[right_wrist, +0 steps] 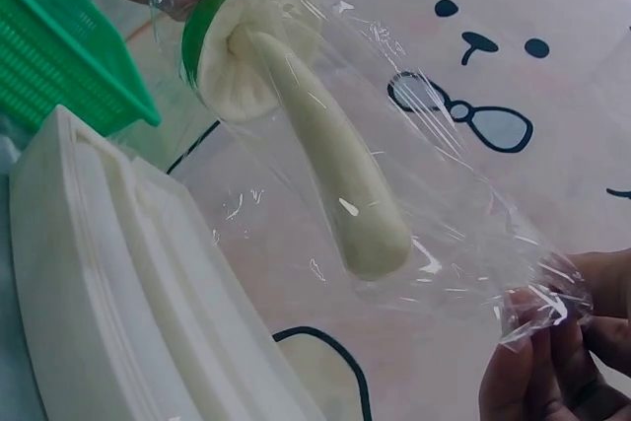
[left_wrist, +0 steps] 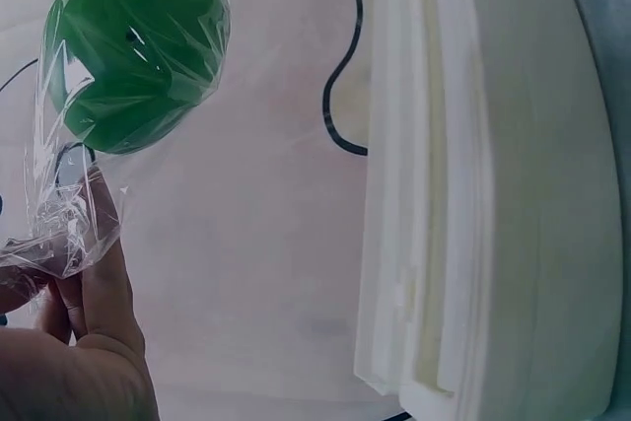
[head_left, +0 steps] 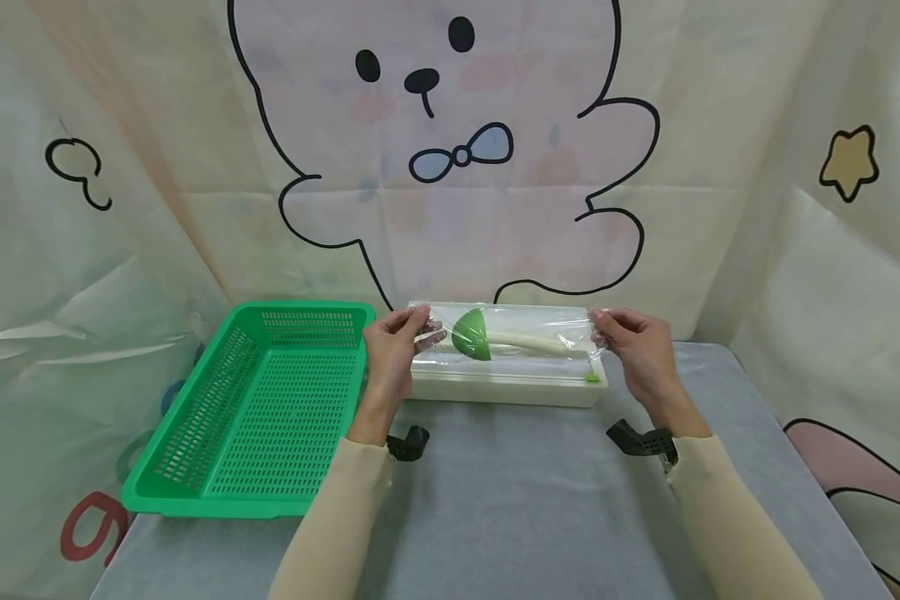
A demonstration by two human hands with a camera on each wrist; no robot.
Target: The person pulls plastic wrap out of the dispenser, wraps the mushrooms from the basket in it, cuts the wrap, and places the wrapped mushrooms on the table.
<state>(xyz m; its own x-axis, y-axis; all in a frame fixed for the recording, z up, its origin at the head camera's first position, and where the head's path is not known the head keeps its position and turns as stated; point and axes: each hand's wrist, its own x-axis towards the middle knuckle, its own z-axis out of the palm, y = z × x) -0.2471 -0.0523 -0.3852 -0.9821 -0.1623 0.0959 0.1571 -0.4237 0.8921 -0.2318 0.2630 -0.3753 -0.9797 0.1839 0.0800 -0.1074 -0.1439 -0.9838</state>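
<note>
A toy-like mushroom with a green cap (head_left: 471, 335) and a long off-white stem (right_wrist: 330, 160) lies wrapped in clear cling film (right_wrist: 458, 229). My left hand (head_left: 392, 358) pinches the gathered film end beside the cap. At the stem's far end, my right hand (head_left: 641, 354) pinches the other bunched end. Between them the wrapped mushroom hangs level, above and in front of a long white cling film dispenser box (head_left: 502, 390). A small green slider (head_left: 592, 377) sits at that box's right front corner. In the left wrist view the cap (left_wrist: 138, 51) shows beyond my fingertips.
A green plastic basket (head_left: 137, 497) with slotted walls stands to the left, close to my left forearm. Grey cloth (head_left: 525, 508) covers the table. A curtain with a printed bear (head_left: 450, 233) hangs behind, and more sheeting encloses both sides.
</note>
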